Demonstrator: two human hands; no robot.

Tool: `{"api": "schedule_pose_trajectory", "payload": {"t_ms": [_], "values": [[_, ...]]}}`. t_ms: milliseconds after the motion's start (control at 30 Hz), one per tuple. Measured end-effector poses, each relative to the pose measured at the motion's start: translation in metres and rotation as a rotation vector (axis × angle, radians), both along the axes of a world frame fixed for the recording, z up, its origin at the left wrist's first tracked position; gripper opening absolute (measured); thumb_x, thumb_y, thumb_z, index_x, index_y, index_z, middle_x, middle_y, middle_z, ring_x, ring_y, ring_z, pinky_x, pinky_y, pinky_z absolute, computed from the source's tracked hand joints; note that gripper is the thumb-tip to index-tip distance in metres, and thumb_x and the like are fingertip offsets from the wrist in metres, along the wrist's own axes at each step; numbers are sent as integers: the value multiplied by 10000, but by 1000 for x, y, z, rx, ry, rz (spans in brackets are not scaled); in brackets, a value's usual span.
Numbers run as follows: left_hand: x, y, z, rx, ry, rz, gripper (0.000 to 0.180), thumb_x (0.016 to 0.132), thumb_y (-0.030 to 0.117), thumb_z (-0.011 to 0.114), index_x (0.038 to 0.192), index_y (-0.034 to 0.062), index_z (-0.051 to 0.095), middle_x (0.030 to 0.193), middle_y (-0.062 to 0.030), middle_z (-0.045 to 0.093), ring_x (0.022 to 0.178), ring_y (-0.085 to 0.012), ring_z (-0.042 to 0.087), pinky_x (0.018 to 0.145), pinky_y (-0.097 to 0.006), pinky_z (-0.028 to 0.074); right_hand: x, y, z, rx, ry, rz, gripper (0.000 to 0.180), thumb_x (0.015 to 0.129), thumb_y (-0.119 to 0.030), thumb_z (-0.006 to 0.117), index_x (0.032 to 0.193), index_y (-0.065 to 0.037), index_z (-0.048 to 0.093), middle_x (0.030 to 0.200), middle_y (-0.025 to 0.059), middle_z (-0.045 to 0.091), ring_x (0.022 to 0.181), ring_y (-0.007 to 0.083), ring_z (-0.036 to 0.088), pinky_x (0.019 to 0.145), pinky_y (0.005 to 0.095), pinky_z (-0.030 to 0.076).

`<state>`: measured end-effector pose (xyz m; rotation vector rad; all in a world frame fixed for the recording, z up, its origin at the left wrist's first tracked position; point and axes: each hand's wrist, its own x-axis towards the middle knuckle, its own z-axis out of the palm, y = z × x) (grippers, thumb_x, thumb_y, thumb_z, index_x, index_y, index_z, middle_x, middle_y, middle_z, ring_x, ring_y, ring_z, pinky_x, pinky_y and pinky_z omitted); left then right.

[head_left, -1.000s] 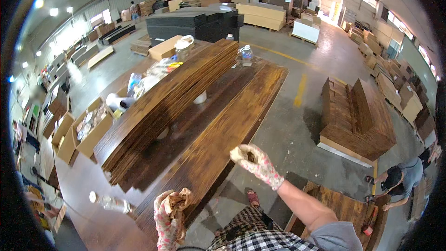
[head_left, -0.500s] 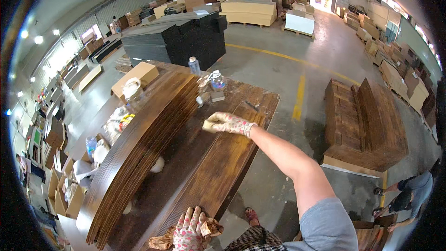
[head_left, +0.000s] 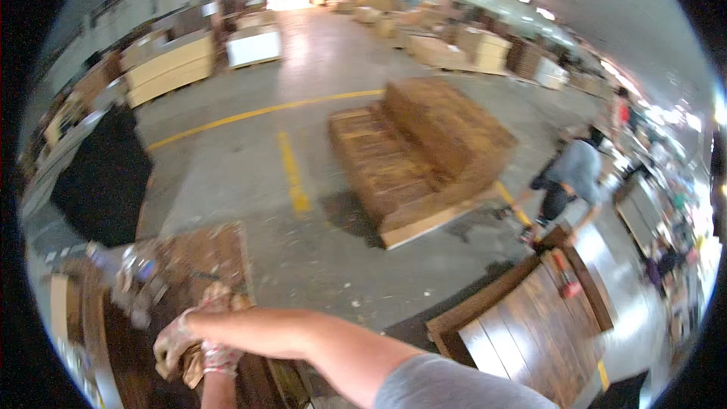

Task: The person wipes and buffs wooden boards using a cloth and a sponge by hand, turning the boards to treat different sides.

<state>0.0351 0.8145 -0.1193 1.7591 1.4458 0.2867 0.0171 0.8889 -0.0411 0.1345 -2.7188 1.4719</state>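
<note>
My right forearm crosses from the lower right over my left wrist. The right hand [head_left: 174, 342], in a pale glove with stained fingertips, is curled downward at the left; what its fingers hold, if anything, is hidden. Under that arm, my left hand [head_left: 216, 299] in a red-spotted glove presses on a crumpled brown cloth [head_left: 193, 365], which sticks out on both sides of it. Both hands are over the dark wood-grain boards [head_left: 140, 367] on the workbench. Motion blur hides the fingers' detail.
Blurred clear bottles [head_left: 138, 265] stand at the bench's far left. A stack of brown wooden panels [head_left: 432, 151] is on the floor ahead. At right, a person in grey [head_left: 573, 170] bends over another panel stack [head_left: 530, 326] with a red tool [head_left: 566, 276] on it. Black stacked panels [head_left: 106, 178] stand left.
The view has swung right. My left hand has slid with the brown cloth from the board's near end toward its far end. My right hand now lies beside it, arms crossed.
</note>
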Motion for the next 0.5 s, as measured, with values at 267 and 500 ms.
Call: {"api": "schedule_pose_trajectory", "payload": {"t_ms": [267, 500], "values": [[35, 44, 17, 550, 493, -467, 591, 954, 516, 352, 1428, 163, 321, 1472, -87, 338, 1346, -286, 318, 1112, -476, 263, 54, -4, 42, -117, -152, -208, 476, 760, -365, 735, 1144, -99, 643, 1064, 92, 674, 995, 233, 622, 860, 378, 488], [-63, -37, 3, 1219, 922, -477, 571, 955, 493, 384, 1411, 149, 364, 1464, -71, 365, 1326, -273, 363, 1115, -468, 272, -37, -64, 38, -421, -63, -267, 447, 692, -256, 800, 1066, -62, 648, 995, 75, 684, 910, 198, 638, 785, 343, 507]]}}
